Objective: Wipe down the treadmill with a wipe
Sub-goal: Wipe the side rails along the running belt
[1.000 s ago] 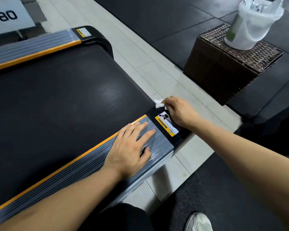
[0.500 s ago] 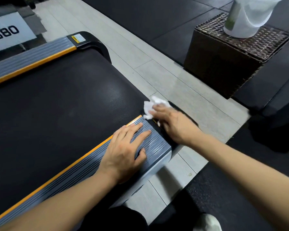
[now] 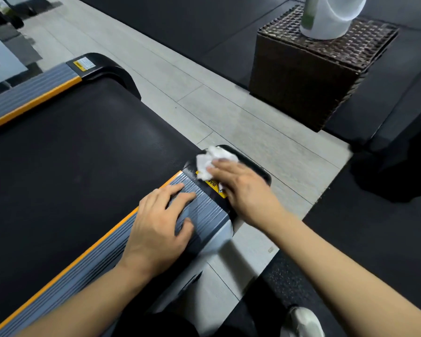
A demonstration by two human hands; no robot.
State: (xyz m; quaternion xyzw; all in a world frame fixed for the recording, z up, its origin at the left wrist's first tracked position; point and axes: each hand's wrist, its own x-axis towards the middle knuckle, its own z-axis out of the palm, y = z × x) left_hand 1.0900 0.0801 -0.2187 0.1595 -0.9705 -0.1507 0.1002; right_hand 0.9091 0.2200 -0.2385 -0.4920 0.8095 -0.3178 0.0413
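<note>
One treadmill (image 3: 71, 152) fills the left of the view, its black belt flanked by two ribbed grey side rails, each edged with an orange strip. Two black end caps close the rails, and each carries a yellow warning sticker. On the near end cap (image 3: 250, 166) the sticker (image 3: 215, 187) shows only the letters "WA" beside a small triangle symbol; the rest is covered by the hand and the wipe. The sticker on the far end cap (image 3: 84, 64) is too small to read. At the far left edge a pale sign (image 3: 0, 66) shows part of one dark character, which cannot be made out.

The right hand (image 3: 243, 188) lies over the near end cap with its fingers stretched forward, pressing one crumpled white wipe (image 3: 210, 161) against the cap's top; the fingers look straight rather than curled round it. The wipe sits at the corner where belt, rail and cap meet. The left hand (image 3: 158, 227) rests flat and relaxed on the near side rail (image 3: 202, 210), holding nothing.

On the floor beyond stands one dark woven wicker box (image 3: 309, 76), and on it one white bag-lined container (image 3: 326, 18) with a green stripe. One pale shoe (image 3: 301, 322) shows at the bottom edge.
</note>
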